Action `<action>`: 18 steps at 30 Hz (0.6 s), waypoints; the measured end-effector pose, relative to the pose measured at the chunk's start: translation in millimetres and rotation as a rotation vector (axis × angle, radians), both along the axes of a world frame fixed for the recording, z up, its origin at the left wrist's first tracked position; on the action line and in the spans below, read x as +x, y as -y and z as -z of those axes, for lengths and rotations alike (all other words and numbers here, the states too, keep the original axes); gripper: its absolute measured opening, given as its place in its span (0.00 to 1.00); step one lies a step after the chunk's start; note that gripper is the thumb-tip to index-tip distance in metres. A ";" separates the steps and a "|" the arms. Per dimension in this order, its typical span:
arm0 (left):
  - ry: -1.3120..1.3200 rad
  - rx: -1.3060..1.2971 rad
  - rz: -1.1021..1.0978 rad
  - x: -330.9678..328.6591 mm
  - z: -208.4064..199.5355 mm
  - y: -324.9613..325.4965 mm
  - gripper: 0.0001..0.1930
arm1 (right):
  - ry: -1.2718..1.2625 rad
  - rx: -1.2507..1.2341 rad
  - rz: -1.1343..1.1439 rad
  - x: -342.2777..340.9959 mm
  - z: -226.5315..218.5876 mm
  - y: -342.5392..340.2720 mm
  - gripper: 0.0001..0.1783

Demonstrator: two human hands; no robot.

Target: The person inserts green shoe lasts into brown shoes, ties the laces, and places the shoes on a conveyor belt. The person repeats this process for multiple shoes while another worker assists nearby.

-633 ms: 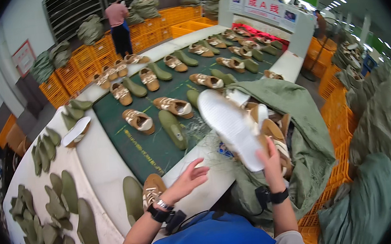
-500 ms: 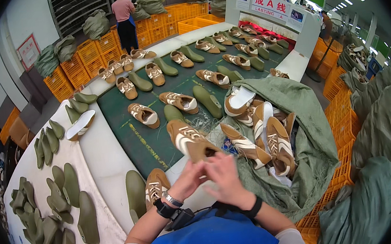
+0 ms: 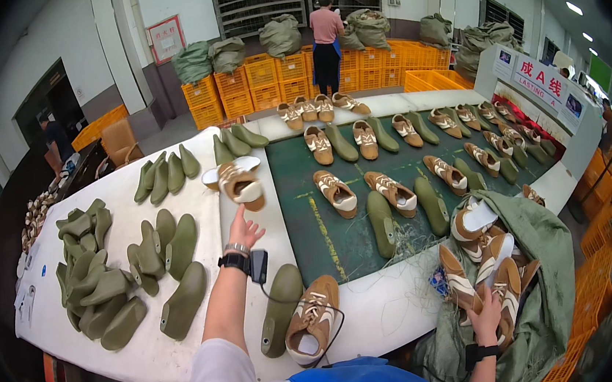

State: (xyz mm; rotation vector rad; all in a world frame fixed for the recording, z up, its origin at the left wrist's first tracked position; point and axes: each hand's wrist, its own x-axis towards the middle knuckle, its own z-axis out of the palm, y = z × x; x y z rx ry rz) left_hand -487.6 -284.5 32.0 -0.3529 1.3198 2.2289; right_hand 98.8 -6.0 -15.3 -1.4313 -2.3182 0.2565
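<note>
My left hand (image 3: 245, 231) reaches out over the white table with its fingers spread. Just beyond its fingertips is a brown-and-white sneaker (image 3: 240, 185), slightly blurred; whether they still touch I cannot tell. That sneaker overlaps another shoe (image 3: 210, 179), mostly hidden behind it. My right hand (image 3: 486, 315) is down at the green sack, its fingers closed around a brown sneaker (image 3: 460, 278) among several others. Close to my body, a green shoe last (image 3: 282, 311) lies beside a single brown sneaker (image 3: 314, 321).
Sneakers and green lasts stand in rows on the green conveyor belt (image 3: 301, 217). More lasts (image 3: 98, 285) are heaped on the white table (image 3: 207, 230) at left. The open sack (image 3: 549, 263) and orange crates (image 3: 594, 277) are at right. A person (image 3: 326, 38) stands at the back.
My head view has turned left. The sneaker I held in both hands is now beyond my left fingertips, beside the shoe on the table. My right hand has moved to the sack.
</note>
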 end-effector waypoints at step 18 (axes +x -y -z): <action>-0.946 -0.103 1.267 278.5 -27.4 -73.9 0.42 | -0.565 -0.045 -0.229 -93.2 -85.4 69.5 0.28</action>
